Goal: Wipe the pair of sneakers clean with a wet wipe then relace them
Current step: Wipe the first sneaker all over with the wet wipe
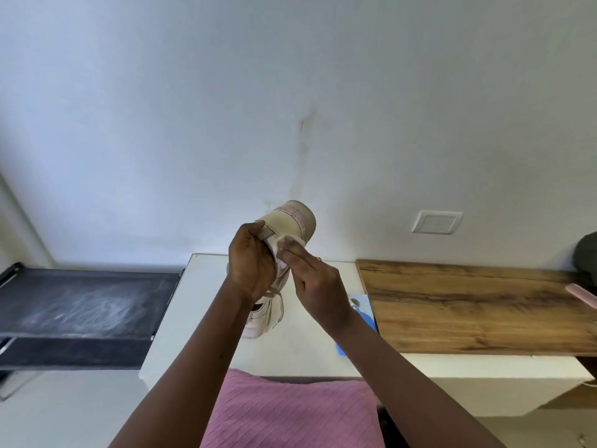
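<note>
At frame centre the left hand (250, 263) gripped the raised sneaker (290, 223), long axis pointing up-right. The right hand (318, 282) pressed straight fingers (298, 257) on the wet wipe (279, 246) against it.

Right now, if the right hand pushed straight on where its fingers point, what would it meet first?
The right hand presses the wet wipe on the raised sneaker that the left hand grips; those come first.

Soft, even light fills the scene, brightest on the white wall (387, 92), which takes a bluish cast toward the left. Shadows are faint and diffuse. The wide lens bows the wooden bench (468, 305) and the dark rack (80, 302) toward the edges. The left hand (250, 263) and the sneaker (287, 226) look slightly soft.
</note>
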`<action>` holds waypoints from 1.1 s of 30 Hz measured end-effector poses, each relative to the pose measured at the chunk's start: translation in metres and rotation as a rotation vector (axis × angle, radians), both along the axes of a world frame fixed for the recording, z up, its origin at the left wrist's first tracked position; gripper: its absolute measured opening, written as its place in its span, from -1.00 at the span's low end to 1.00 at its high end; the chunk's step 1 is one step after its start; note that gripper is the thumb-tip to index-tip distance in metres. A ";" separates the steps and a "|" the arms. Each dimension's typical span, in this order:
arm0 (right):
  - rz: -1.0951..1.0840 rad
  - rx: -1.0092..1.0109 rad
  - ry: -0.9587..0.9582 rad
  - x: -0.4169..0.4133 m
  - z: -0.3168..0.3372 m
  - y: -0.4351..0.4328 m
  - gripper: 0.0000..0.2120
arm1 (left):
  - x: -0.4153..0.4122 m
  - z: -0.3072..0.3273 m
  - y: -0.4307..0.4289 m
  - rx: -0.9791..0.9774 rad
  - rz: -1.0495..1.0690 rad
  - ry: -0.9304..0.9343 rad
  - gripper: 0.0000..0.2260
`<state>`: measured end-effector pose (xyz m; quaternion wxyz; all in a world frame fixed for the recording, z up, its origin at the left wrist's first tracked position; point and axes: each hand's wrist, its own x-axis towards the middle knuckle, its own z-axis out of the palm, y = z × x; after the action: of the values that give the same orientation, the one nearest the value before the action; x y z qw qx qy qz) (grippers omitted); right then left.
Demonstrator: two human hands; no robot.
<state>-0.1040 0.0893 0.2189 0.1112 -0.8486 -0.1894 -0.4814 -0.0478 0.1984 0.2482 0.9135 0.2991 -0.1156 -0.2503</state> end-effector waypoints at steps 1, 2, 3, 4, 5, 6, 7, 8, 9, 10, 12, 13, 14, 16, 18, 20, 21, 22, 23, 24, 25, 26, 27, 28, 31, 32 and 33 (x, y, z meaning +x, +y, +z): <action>0.019 -0.030 -0.011 0.000 -0.003 -0.004 -0.66 | -0.001 0.001 0.000 -0.010 0.007 0.021 -0.69; 0.028 -0.051 -0.019 0.001 -0.003 -0.008 -0.69 | -0.001 0.002 0.000 -0.030 0.005 0.039 -0.68; 0.022 -0.060 -0.023 0.004 -0.001 -0.011 -0.74 | -0.001 0.002 0.000 -0.047 0.001 0.054 -0.65; 0.005 -0.054 -0.022 0.006 0.002 -0.012 -0.78 | -0.001 0.004 0.000 -0.050 -0.004 0.061 -0.63; -0.017 -0.032 -0.019 0.008 0.006 -0.010 -0.78 | -0.001 0.005 0.000 -0.045 -0.015 0.059 -0.61; -0.036 -0.005 -0.014 0.009 0.009 -0.006 -0.77 | -0.001 0.007 -0.001 -0.032 -0.033 0.056 -0.57; -0.050 0.019 -0.005 0.009 0.013 -0.001 -0.75 | -0.001 0.009 -0.001 -0.015 -0.059 0.049 -0.54; -0.057 0.041 0.004 0.007 0.016 0.004 -0.73 | -0.001 0.010 -0.002 0.006 -0.075 0.043 -0.52; -0.057 0.056 0.013 0.005 0.018 0.008 -0.73 | -0.002 0.010 -0.002 0.023 -0.078 0.036 -0.50; -0.049 0.066 0.023 0.004 0.018 0.011 -0.74 | -0.003 0.010 -0.003 0.043 -0.073 0.031 -0.49; -0.004 0.062 0.053 0.001 0.015 0.013 -0.69 | -0.001 0.007 -0.002 0.087 -0.062 0.034 -0.43; 0.025 0.046 0.061 -0.001 0.011 0.011 -0.68 | 0.000 0.007 -0.002 0.089 -0.056 0.046 -0.38; 0.052 0.027 0.062 -0.002 0.007 0.008 -0.70 | 0.000 0.007 -0.001 0.085 -0.052 0.059 -0.35; 0.089 -0.016 0.052 -0.005 -0.002 0.000 -0.72 | 0.002 0.006 0.001 0.055 -0.053 0.084 -0.28; 0.101 -0.046 0.045 -0.006 -0.012 -0.007 -0.69 | 0.005 0.004 0.000 0.039 -0.048 0.104 -0.21; 0.097 -0.057 0.035 -0.004 -0.015 -0.010 -0.67 | 0.005 0.002 -0.001 0.028 -0.063 0.106 -0.16; 0.091 -0.057 0.025 -0.003 -0.013 -0.009 -0.69 | 0.003 0.001 -0.003 0.018 -0.078 0.097 -0.15; 0.069 -0.049 0.015 -0.001 -0.008 -0.008 -0.72 | 0.001 0.001 -0.004 0.010 -0.092 0.090 -0.14; 0.030 -0.034 0.013 0.002 -0.003 -0.006 -0.73 | -0.002 0.001 -0.005 -0.004 -0.105 0.087 -0.15; -0.016 -0.014 0.021 0.004 0.004 -0.002 -0.72 | -0.004 0.001 -0.006 -0.012 -0.108 0.085 -0.17; -0.057 0.006 0.039 0.006 0.010 0.003 -0.71 | -0.005 0.001 -0.007 -0.016 -0.108 0.078 -0.20; -0.086 0.023 0.066 0.007 0.016 0.008 -0.69 | -0.005 0.001 -0.008 -0.013 -0.102 0.075 -0.22; -0.102 0.033 0.099 0.007 0.019 0.014 -0.67 | -0.004 0.001 -0.007 -0.004 -0.091 0.076 -0.24; -0.111 0.035 0.127 0.006 0.022 0.018 -0.63 | -0.003 0.001 -0.007 0.009 -0.079 0.083 -0.25; -0.096 0.027 0.163 0.001 0.018 0.023 -0.56 | 0.001 -0.002 -0.005 0.065 -0.051 0.121 -0.25; -0.078 0.040 0.167 -0.001 0.013 0.021 -0.57 | 0.003 -0.004 -0.004 0.074 -0.052 0.127 -0.23; -0.057 0.064 0.167 -0.003 0.005 0.018 -0.59 | 0.004 -0.006 -0.004 0.072 -0.051 0.129 -0.22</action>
<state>-0.1074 0.1071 0.2234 0.1397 -0.8868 -0.1397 -0.4179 -0.0440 0.1946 0.2422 0.9010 0.3122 -0.0551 -0.2961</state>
